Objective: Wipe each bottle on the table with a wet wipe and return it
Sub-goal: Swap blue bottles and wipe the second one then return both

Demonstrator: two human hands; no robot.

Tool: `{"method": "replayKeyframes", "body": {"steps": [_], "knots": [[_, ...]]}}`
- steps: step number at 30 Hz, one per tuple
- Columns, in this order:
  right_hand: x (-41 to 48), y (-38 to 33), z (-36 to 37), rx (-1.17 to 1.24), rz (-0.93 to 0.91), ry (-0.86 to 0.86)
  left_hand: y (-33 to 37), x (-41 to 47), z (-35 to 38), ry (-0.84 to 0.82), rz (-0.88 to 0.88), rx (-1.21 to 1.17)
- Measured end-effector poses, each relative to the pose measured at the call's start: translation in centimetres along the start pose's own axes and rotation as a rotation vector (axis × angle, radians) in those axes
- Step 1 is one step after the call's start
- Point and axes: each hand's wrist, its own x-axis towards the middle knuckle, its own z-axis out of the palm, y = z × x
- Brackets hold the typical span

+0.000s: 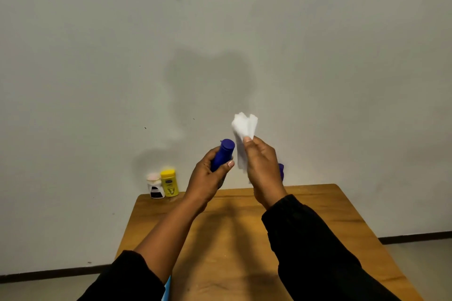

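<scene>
Wiping step: left grip (208, 175) clasps the blue bottle (223, 154), right grip (261, 166) pinches the wet wipe (244, 129), which should rub its side next.

Smooth wooden table (318, 205), glossy plastic blue bottle (223, 154), soft white wipe (243, 129)

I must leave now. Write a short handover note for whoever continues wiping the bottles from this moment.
Hands: the left hand grips the blue bottle, raised above the table. The right hand pinches the wet wipe close beside the bottle's cap; contact is unclear.
Things: the yellow bottle and the white bottle stand upright at the far left corner. A purple item is mostly hidden behind the right hand.
Done: nothing shows which bottles are already wiped.
Left: wipe the blue bottle, return it, then check the others.
</scene>
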Motion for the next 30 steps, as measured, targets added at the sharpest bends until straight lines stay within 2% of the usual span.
{"method": "replayKeyframes", "body": {"steps": [4, 7, 9, 14, 18, 23, 26, 30], "knots": [[-0.2, 0.8, 0.3, -0.466, -0.331, -0.191, 0.9, 0.3, 0.3, -0.05, 0.047, 0.024], [-0.3, 1.6, 0.6, -0.712, -0.474, -0.216, 0.9, 0.5, 0.2, -0.022, 0.061, 0.097], [-0.2, 2.0, 0.7, -0.791, -0.526, -0.242, 0.8, 0.4, 0.1, -0.014, 0.042, 0.106], [0.7, 2.3, 0.2, -0.565, -0.316, -0.139, 0.8, 0.1, 0.5, -0.083, 0.054, 0.05], [0.0, 3.0, 0.6, -0.692, -0.48, -0.183, 1.0, 0.1, 0.7, -0.111, 0.027, 0.009], [1.8, 3.3, -0.5, -0.397, -0.14, 0.107, 0.9, 0.3, 0.5, -0.095, -0.054, -0.077], [1.8, 3.8, -1.0, -0.272, -0.054, 0.058, 1.5, 0.6, 0.2, -0.085, -0.113, -0.274], [1.4, 3.6, 0.3, -0.055, -0.017, -0.054, 1.7, 0.7, 0.6, -0.114, -0.119, -0.369]]}}
